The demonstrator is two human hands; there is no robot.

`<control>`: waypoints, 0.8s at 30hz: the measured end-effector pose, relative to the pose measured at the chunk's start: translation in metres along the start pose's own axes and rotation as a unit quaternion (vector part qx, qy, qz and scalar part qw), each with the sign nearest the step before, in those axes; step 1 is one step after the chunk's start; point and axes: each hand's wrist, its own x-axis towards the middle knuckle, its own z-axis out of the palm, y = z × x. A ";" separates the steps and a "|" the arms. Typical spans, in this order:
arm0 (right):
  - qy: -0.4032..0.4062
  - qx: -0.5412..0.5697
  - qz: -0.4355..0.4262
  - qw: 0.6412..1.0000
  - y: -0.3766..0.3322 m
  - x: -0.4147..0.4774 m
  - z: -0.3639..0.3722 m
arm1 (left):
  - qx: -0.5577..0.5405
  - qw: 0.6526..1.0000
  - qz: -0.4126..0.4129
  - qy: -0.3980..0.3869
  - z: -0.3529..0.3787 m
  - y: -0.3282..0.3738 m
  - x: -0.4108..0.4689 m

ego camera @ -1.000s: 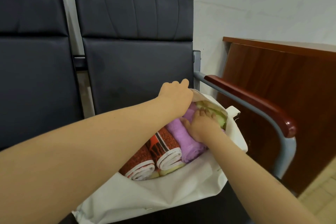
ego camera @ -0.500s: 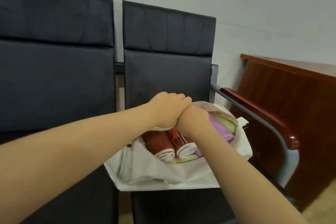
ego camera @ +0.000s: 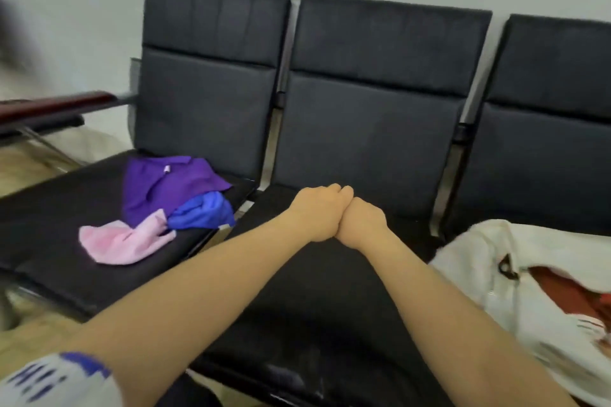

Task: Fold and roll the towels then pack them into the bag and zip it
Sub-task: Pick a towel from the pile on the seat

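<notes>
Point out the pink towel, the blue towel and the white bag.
pink towel (ego camera: 122,243): head view, middle of its flattened cloth.
blue towel (ego camera: 205,213): head view, centre of the bunched heap.
white bag (ego camera: 472,258): head view, bare fabric on its upper left wall.

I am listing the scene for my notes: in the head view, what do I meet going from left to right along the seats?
pink towel → blue towel → left hand → right hand → white bag
</notes>
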 end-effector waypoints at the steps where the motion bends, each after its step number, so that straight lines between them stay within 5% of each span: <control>1: -0.007 0.014 -0.013 1.000 -0.027 0.013 0.011 | -0.002 1.000 -0.027 -0.014 0.008 -0.025 -0.013; 12: -0.041 0.102 -0.199 0.974 -0.239 0.094 0.097 | 0.094 0.940 -0.319 -0.079 0.106 -0.243 -0.146; 17: -0.062 0.088 -0.250 0.962 -0.266 0.100 0.118 | 0.004 0.907 -0.406 -0.116 0.138 -0.274 -0.170; 21: -0.070 0.228 -0.224 0.945 -0.257 0.101 0.124 | -0.172 0.892 -0.418 0.008 0.125 -0.269 -0.158; 24: -0.080 0.443 -0.200 0.870 -0.238 0.097 0.108 | -0.343 0.866 -0.346 0.109 0.093 -0.245 -0.137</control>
